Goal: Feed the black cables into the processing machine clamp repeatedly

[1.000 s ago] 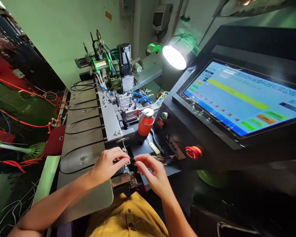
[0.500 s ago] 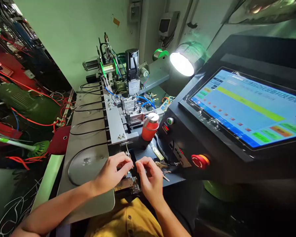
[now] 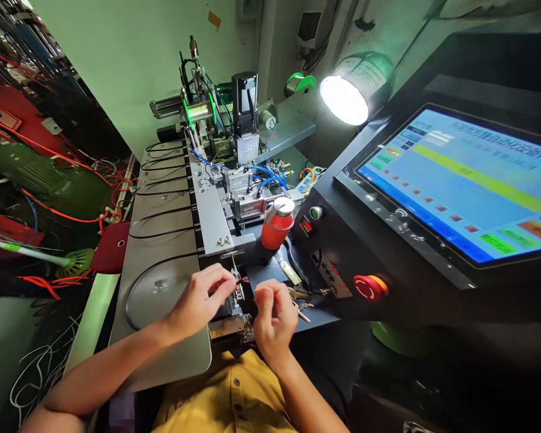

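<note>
The small dark wire end (image 3: 240,280) sat pinched between the thumb and forefinger of my left hand (image 3: 202,299), right at the little metal clamp fixture (image 3: 237,296) on the front edge of the bench, just below the grey aluminium guide plate (image 3: 214,221). My right hand (image 3: 274,314) hovered just beside it, fingers curled together into a loose fist; I could not tell whether it pinched anything, since the fingertips were turned away from the camera.

The piece was tiny and the grip shallow, so I judged a slip most likely: it could drop into the dark gap beside the fixture and be lost. My hands nearly touched, and one might knock the other's hold. A loose brass key (image 3: 297,294) lay near my right knuckles and could be swept off the dark bench (image 3: 318,316).

Further out, the orange bottle with a silver cap (image 3: 276,224) stood close behind; a careless reach could tip it. The red mushroom stop button (image 3: 369,287) sat to the right, near enough for an elbow to strike. Black cable loops (image 3: 162,231) lay across the grey plate to the left and could snag a sleeve.
</note>
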The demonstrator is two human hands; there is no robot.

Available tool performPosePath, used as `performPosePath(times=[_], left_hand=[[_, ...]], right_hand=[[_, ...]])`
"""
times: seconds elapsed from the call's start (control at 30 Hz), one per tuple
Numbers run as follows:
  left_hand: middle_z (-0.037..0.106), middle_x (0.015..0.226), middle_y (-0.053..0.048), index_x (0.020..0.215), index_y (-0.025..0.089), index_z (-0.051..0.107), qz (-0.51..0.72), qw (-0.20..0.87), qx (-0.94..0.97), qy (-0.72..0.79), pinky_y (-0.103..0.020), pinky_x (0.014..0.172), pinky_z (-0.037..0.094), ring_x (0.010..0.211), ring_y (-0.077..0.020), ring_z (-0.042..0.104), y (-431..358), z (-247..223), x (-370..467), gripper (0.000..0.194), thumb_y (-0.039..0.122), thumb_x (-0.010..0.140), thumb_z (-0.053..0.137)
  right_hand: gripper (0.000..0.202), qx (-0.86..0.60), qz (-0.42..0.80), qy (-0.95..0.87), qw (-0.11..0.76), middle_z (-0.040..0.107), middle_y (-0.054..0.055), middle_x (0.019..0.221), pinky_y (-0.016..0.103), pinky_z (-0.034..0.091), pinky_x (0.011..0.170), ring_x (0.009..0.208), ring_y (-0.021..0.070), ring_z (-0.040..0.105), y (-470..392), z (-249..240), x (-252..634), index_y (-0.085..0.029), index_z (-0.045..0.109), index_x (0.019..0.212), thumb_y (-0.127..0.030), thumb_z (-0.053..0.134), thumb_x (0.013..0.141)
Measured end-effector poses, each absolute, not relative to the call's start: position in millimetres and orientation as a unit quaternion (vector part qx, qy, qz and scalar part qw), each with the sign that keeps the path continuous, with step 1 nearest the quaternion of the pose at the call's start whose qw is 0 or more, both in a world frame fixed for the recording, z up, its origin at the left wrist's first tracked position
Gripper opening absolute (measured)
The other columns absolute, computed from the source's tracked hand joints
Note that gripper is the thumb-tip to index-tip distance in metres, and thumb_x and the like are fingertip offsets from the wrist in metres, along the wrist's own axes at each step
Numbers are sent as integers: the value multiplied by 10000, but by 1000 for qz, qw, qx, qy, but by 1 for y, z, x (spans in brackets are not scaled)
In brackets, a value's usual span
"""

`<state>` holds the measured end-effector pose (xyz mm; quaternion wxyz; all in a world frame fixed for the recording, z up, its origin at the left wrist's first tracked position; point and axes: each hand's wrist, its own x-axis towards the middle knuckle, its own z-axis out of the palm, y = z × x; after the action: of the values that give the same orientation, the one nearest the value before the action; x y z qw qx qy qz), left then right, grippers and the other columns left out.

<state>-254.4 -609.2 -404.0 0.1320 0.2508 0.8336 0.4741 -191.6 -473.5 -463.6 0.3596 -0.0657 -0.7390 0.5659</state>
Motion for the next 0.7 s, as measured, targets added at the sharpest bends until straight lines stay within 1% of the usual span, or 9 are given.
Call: performPosePath(times=[0.07,0.13,0.23,0.4,0.6,0.7], left_hand=[[597,734,-17,748,150,620,413,115,251,868,-211,613,401,657,-116,528,-615,-407,-267,269,283,931,474],[630,723,-15,736,153,630,373,135,241,886,-217,598,395,634,-120,537,-618,-414,-277,268,268,918,471],[653,695,-3,743,159,652,335,159,236,898,-227,600,387,615,-126,547,-617,-423,-282,257,265,902,479],[666,720,-3,754,166,664,305,146,239,910,-232,608,368,625,-126,549,-609,-424,-278,261,255,902,469],[645,686,3,746,171,666,284,139,223,922,-229,605,360,616,-122,545,-605,-423,-278,249,263,890,485],[642,668,4,755,172,676,274,142,215,927,-230,608,361,614,-124,547,-603,-423,-278,242,269,882,494]], right_hand=[[208,-107,572,-741,335,513,3,694,259,413,592,610,131,498,-459,-464,-189,-198,518,791,-251,431,972],[205,-145,580,-735,321,511,6,692,263,416,593,612,137,497,-448,-466,-186,-198,528,797,-297,462,964],[224,-163,591,-729,304,491,0,666,263,410,583,602,139,485,-442,-471,-184,-199,521,778,-333,484,954],[217,-157,586,-738,295,502,1,675,264,403,595,614,142,487,-444,-477,-183,-197,523,770,-325,498,944],[221,-146,577,-750,288,498,-6,658,270,389,607,606,141,475,-443,-481,-185,-199,517,755,-313,496,942],[234,-127,581,-763,252,492,-12,651,267,372,599,597,137,461,-439,-481,-192,-197,518,752,-326,489,945]])
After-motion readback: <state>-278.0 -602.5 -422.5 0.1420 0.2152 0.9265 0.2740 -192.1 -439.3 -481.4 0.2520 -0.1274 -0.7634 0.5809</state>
